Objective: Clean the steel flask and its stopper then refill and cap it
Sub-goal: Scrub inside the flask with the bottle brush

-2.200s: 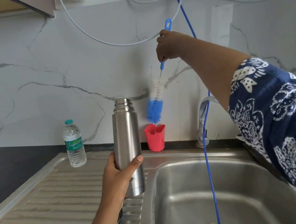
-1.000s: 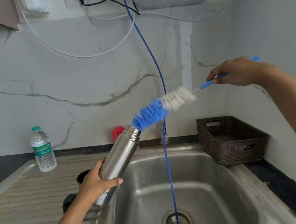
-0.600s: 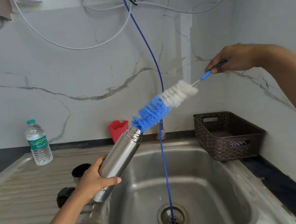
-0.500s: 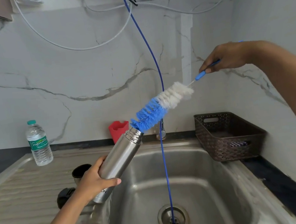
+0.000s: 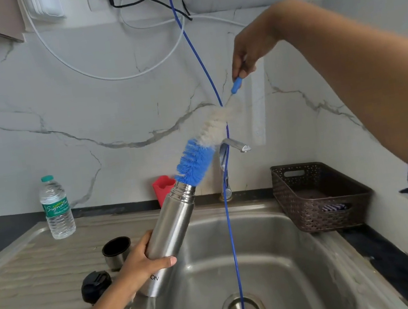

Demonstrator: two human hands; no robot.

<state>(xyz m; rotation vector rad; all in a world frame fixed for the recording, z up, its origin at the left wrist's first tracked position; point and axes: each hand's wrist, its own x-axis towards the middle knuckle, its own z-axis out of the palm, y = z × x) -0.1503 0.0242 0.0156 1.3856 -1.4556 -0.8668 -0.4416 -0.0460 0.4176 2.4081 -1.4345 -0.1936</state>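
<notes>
My left hand [image 5: 143, 265] grips the lower body of the steel flask [image 5: 171, 228], which tilts up to the right over the sink's left rim, its mouth uncapped. My right hand [image 5: 248, 49], raised high, pinches the blue handle of a bottle brush [image 5: 202, 152]. The brush's blue bristle tip sits in the flask's mouth; the white bristles are still outside. On the draining board left of the flask stand the steel cup lid [image 5: 117, 252] and the black stopper [image 5: 96, 285].
A steel sink [image 5: 281, 269] with a drain lies below; a thin blue tube [image 5: 231, 229] hangs into the drain. The tap [image 5: 231, 150], a red holder [image 5: 163, 187], a plastic water bottle [image 5: 57, 208] and a brown basket [image 5: 317, 195] stand around.
My right hand has swung left and higher, so the brush stands steeper and its blue tip has gone into the flask's mouth. The flask stays tilted in my left hand.
</notes>
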